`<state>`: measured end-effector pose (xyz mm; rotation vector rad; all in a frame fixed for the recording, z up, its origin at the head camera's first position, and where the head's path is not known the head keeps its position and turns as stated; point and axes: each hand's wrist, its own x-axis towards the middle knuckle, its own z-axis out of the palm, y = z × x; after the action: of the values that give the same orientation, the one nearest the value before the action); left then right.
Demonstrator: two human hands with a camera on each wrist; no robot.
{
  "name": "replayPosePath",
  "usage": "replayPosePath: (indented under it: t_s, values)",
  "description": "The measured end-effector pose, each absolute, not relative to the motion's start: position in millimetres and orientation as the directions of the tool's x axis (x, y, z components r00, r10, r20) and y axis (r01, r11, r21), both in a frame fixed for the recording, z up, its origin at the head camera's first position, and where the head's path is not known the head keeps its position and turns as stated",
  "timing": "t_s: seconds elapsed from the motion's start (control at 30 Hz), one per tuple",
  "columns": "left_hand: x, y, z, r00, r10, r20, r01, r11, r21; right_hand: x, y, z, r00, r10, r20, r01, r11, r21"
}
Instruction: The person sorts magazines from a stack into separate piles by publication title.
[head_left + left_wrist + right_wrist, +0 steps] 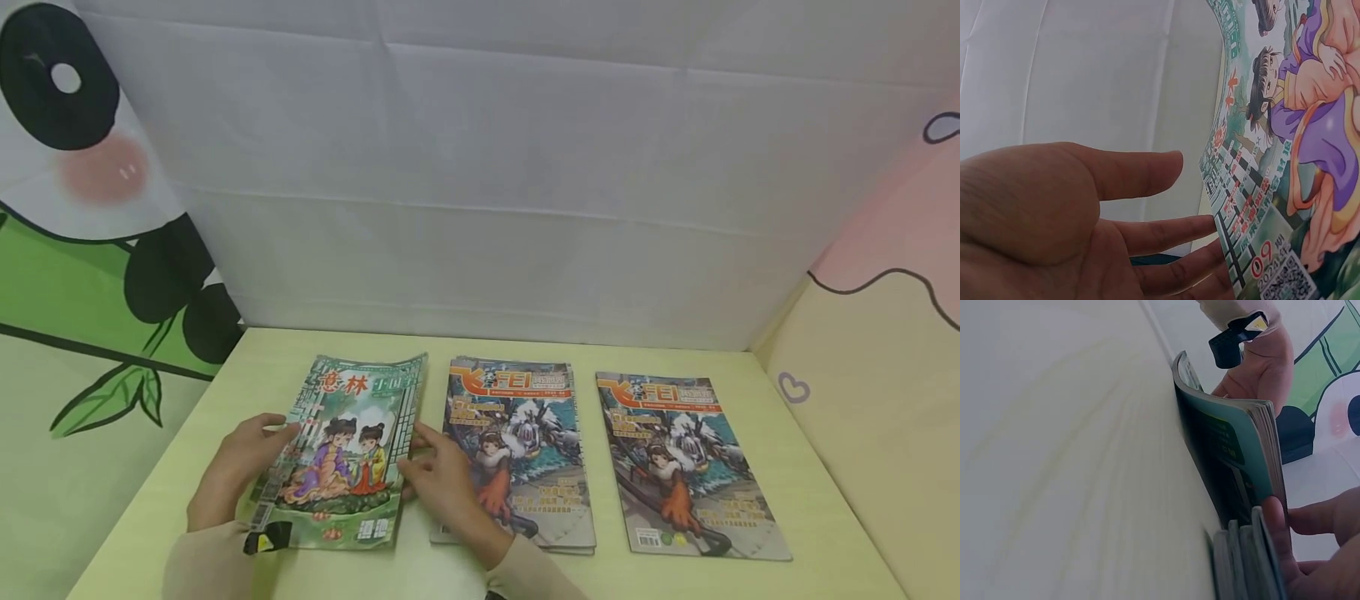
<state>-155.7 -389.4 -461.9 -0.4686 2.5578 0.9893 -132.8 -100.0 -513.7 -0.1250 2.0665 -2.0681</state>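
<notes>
A green magazine [341, 458] with two cartoon children on its cover lies at the left between both hands, tilted up from the table in the right wrist view. My right hand [448, 483] pinches its right edge, thumb on top and fingers beneath. At the opposite edge, my left hand [238, 458] supports it; in the left wrist view the thumb [1147, 172] stands apart from the cover and the straight fingers [1172, 234] reach its edge. Beside the right hand lies a stack of FEI magazines [525, 442], partly covered by that hand.
Another FEI magazine [690, 467] lies separately on the right of the pale yellow table [810, 500]. White cloth [480, 208] hangs behind the table. Printed walls border both sides, with a panda figure [97, 133] at the left.
</notes>
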Motion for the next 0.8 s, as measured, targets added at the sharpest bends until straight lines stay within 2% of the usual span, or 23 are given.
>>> replayPosePath:
  t_s: [0.27, 0.5, 0.8]
  values:
    - [-156.1, -389.8, -463.1, -0.886, -0.175, -0.429, -0.415, 0.714, 0.564, -131.3, -97.4, -516.2, -0.974, -0.22, -0.057, 0.046, 0.055, -0.997]
    - [-155.5, -389.4, -460.3, -0.89, -0.163, -0.426, -0.4, 0.73, 0.555, -127.1, -96.3, -510.8, -0.977, -0.214, 0.025, -0.073, 0.216, -0.974]
    - [-155.6, -389.9, -461.1, -0.891, -0.154, -0.427, -0.388, 0.747, 0.539, -120.2, -97.9, -502.9, -0.967, -0.255, -0.017, -0.07, 0.33, -0.941]
